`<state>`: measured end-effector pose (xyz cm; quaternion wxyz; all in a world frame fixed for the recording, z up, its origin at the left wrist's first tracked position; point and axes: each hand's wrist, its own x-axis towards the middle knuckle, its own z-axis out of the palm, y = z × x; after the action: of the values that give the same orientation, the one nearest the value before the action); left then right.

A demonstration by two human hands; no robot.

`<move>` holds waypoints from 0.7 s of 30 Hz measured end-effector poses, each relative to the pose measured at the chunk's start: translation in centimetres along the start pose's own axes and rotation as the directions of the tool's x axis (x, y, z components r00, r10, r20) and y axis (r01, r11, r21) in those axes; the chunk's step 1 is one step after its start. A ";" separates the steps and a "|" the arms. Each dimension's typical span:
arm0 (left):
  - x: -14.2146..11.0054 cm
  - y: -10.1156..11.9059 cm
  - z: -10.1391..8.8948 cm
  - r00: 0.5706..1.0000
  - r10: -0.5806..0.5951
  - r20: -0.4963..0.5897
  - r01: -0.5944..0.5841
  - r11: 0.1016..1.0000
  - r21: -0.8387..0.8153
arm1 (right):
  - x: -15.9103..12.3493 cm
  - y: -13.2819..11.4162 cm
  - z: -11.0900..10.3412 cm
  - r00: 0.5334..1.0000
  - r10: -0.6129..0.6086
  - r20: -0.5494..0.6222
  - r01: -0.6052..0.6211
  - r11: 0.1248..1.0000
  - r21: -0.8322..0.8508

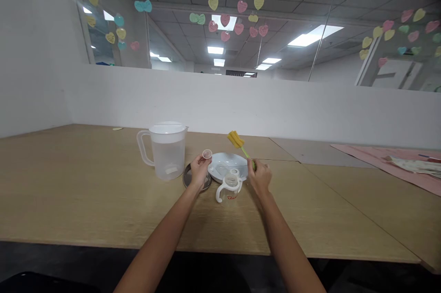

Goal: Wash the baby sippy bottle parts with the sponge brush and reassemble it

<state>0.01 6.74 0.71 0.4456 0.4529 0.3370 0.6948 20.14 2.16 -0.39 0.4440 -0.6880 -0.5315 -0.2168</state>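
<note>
As I look down in the head view, the bowl [217, 160] sits before me on the table [103, 210]. At its left edge my left hand [199, 172] pinches a small round cap [207, 154] between thumb and fingers; at its right edge my right hand [260, 176] is wrapped around the handle of a sponge brush [236, 139], its yellow head up beyond the bowl. The brush should be light, soft-headed and best gripped by that handle; the cap seems light and hard, easiest held by its rim. On the bowl's near side stands a bottle [230, 188] with handles.
</note>
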 end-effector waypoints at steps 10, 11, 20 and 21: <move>-0.6 0.4 -0.5 0.933 0.320 0.163 -0.359 0.855 0.375 | -0.8 -0.6 -0.1 0.970 -0.237 0.062 0.232 0.970 0.075; -0.7 0.5 -0.5 0.927 0.321 0.194 -0.373 0.842 0.389 | -0.8 -0.6 -0.1 0.969 -0.238 0.063 0.234 0.970 0.069; -0.6 0.3 -0.5 0.965 0.237 0.110 -0.261 0.889 0.376 | -0.7 -0.7 -0.3 0.991 -0.128 0.028 0.124 0.984 0.131; -0.5 0.3 -0.4 0.968 0.227 0.107 -0.251 0.896 0.367 | -0.6 -0.7 -0.3 0.994 -0.093 0.051 0.086 0.988 0.128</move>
<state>-0.37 6.13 0.62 0.2714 0.5893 0.3925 0.6519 19.29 1.60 -0.43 0.4610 -0.6401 -0.5868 -0.1829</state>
